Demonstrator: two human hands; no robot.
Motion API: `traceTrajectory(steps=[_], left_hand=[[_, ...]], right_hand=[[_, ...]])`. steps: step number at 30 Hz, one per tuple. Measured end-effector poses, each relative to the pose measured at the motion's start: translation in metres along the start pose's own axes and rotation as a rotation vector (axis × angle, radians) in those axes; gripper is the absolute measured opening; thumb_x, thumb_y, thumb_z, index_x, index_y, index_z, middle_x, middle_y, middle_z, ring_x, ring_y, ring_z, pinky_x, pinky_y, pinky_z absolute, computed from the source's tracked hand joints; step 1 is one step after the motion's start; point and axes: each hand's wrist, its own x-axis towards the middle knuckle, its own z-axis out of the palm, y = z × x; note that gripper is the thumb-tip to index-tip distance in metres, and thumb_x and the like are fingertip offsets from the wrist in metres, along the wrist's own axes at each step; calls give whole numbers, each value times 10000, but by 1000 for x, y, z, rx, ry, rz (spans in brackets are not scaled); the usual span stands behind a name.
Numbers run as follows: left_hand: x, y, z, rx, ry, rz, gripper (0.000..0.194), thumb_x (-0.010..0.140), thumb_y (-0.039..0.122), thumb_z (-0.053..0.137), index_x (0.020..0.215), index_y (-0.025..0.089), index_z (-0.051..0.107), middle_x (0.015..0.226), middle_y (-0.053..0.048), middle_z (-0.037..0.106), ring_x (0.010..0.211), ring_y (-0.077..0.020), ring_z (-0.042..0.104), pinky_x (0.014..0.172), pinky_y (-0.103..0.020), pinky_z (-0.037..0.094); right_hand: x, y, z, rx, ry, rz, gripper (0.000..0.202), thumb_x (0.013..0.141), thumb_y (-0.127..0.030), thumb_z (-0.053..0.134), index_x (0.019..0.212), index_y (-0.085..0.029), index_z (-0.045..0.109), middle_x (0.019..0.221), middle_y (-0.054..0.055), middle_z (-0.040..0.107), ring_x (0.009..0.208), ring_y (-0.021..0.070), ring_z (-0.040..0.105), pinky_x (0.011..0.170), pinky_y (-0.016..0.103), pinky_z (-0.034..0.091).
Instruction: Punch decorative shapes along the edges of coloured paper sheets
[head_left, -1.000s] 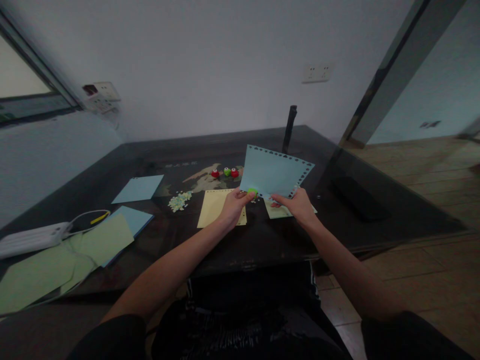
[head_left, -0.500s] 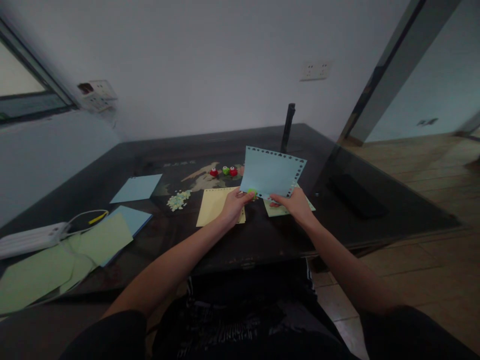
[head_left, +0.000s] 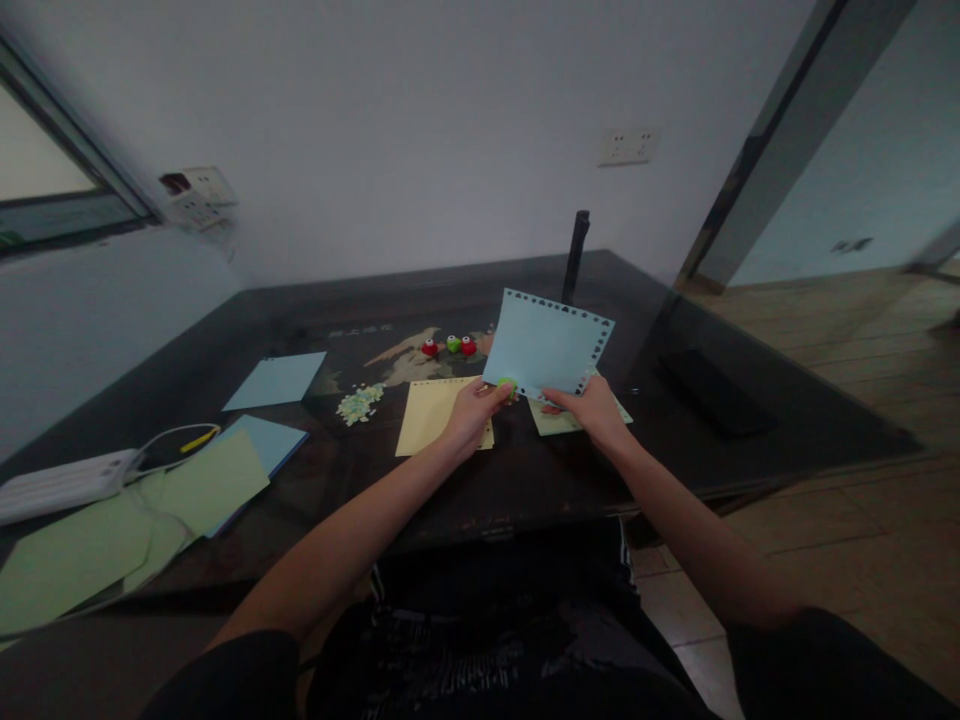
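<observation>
A light blue sheet of paper [head_left: 551, 343] is held tilted above the table, with small punched shapes along its top, right and bottom edges. At its lower left edge, my left hand [head_left: 475, 410] is closed around a small green craft punch [head_left: 508, 387], thumb on top. My right hand [head_left: 596, 408] pinches the lower right part of the sheet, thumb on the near face. Beneath lie a pale yellow sheet [head_left: 431, 420] with punched edges and a pale green sheet [head_left: 559, 422], partly covered by my right hand. Something reddish shows by the right thumb, too small to make out.
Farther back stand two red punches [head_left: 429, 348] and a green one [head_left: 453, 343]. Paper confetti [head_left: 360, 403] is piled on the left. Blue sheets [head_left: 276, 380], green sheets [head_left: 82, 545] and a white power strip [head_left: 67, 483] lie farther left. A black upright object [head_left: 576, 257] stands behind.
The blue sheet's upper left corner has shifted right, so its left edge slants more. My left hand keeps hold of the green punch, and my right hand stays on the sheet.
</observation>
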Motion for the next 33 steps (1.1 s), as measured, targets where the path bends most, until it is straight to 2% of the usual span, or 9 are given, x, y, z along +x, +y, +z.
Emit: traceTrajectory(steps=[5,12,18,24,28,33], left_hand=[[0,0,-2,15,-27,9,375,600,265,811,912,117,665,849,-66,717,780,-146,650,850,-332,466],[-5,2,-1,112,-92,18,445,629,232,790,1027,126,621,929,-101,720,860,-180,667,934,-394,446],[-7,6,-2,260,-147,54,504,620,169,779,1083,156,583,1001,-107,706,944,-220,656,949,-426,441],[-2,3,-10,530,-128,195,547,586,158,774,1098,157,582,1083,-144,668,946,-245,640,841,-416,491],[0,4,-14,650,-140,307,519,607,130,740,1107,188,611,1089,-118,673,1028,-254,609,867,-400,477],[-1,8,-17,753,-123,351,466,642,138,706,1098,192,634,1109,-111,661,1014,-246,604,875,-400,474]], right_hand=[[-2,-4,1,22,32,11,295,556,-347,773,715,-125,662,595,70,701,514,242,671,516,335,554],[-2,-2,3,169,77,18,359,537,-308,782,827,-130,670,810,86,733,575,223,685,555,352,586],[-1,-5,1,167,108,-5,349,542,-299,778,828,-129,675,815,89,734,571,216,678,550,350,594],[2,-1,-1,167,118,-2,366,552,-313,775,852,-131,673,841,92,734,570,208,676,553,345,594],[3,1,-2,164,116,1,378,552,-330,780,847,-121,669,816,97,729,571,222,679,555,360,587],[2,1,-3,189,124,-17,366,556,-319,776,843,-123,661,823,97,726,588,212,674,570,353,592]])
